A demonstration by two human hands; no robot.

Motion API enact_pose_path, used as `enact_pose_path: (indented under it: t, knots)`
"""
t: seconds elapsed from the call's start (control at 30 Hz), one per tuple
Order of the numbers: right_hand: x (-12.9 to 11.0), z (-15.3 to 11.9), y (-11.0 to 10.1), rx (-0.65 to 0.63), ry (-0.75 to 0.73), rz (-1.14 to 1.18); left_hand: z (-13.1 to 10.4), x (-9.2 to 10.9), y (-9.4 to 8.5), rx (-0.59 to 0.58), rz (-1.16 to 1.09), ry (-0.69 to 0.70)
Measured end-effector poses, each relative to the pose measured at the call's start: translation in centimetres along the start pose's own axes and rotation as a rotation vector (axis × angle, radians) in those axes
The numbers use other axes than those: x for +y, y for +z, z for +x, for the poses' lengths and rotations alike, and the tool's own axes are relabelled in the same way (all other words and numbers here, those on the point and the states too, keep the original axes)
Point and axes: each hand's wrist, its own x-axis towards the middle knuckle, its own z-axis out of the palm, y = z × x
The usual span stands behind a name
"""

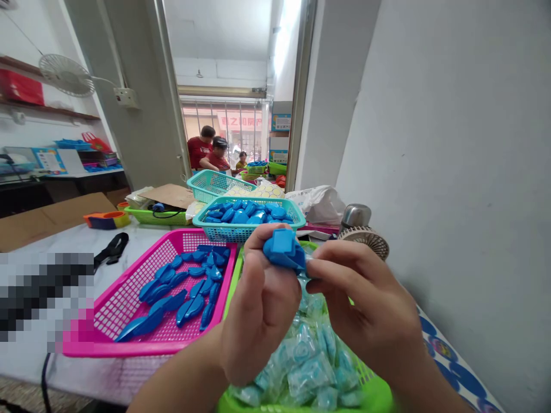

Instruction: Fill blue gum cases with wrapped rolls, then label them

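My left hand is closed around a blue plastic piece with a square, lighter blue block on top. Close against its right end, my right hand pinches with thumb and fingertips; what lies between them is small, pale and mostly hidden. Beneath both hands is a green basket holding many clear-wrapped teal pieces. To the left, a pink basket contains loose blue plastic pieces, some long and curved.
Behind my hands stands a teal basket heaped with blue parts, with another teal basket farther back. A small fan and a metal object sit at right by the wall. A tape roll lies left. People sit beyond the doorway.
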Motion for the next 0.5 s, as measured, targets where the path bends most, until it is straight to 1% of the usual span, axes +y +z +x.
enact_pose_path:
  t: [0.1,0.17,0.27,0.4,0.5]
  knots:
    - [-0.3,-0.3,0.1,0.099,0.112,-0.039,-0.1,0.1,0.3,0.021,0.022,0.028]
    - [-0.5,-0.3,0.2,0.152,0.177,-0.05,0.0,-0.3,0.5,0.028,0.037,0.098]
    - [-0.6,0.0,0.4,0.178,0.138,-0.038,0.1,-1.4,0.4,0.04,0.062,0.235]
    - [-0.5,0.4,0.4,0.154,0.122,0.055,-0.1,-2.6,0.4,0.049,0.141,0.356]
    - [-0.5,0.0,0.4,0.15,0.125,0.066,-0.2,-3.4,0.5,0.043,0.188,0.435]
